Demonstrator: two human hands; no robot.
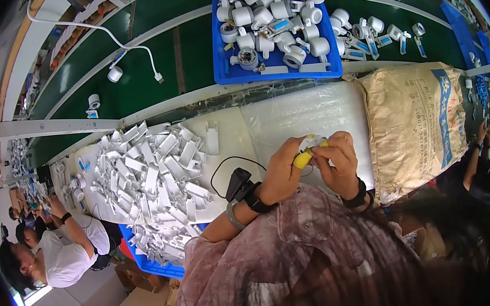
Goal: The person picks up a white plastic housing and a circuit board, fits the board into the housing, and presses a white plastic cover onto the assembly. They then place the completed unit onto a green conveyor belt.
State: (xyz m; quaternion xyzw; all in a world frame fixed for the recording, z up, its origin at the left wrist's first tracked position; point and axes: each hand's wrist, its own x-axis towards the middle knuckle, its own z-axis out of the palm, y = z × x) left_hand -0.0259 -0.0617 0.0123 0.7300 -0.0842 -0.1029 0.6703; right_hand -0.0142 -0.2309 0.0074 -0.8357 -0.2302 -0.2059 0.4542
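Close in front of my chest, both hands meet over the pale work surface (231,131). My left hand (282,172) is closed around a small white piece (309,142), whose exact kind I cannot make out. Yellow material (302,159), perhaps finger covers, shows at its fingertips. Right beside it, my right hand (339,163) has its fingers pinched together, and what lies between them is hidden. Left of my hands lies a big heap of white plastic channel-shaped covers (152,168). A black device with a cable (239,183) is by my left wrist.
A blue tray (279,74) full of white round housings stands ahead, on a green conveyor belt (158,49). More housings (372,31) lie right of it. A brown paper sack (408,131) sits at right. A white cable (128,46) hangs at upper left. Other people work at both sides.
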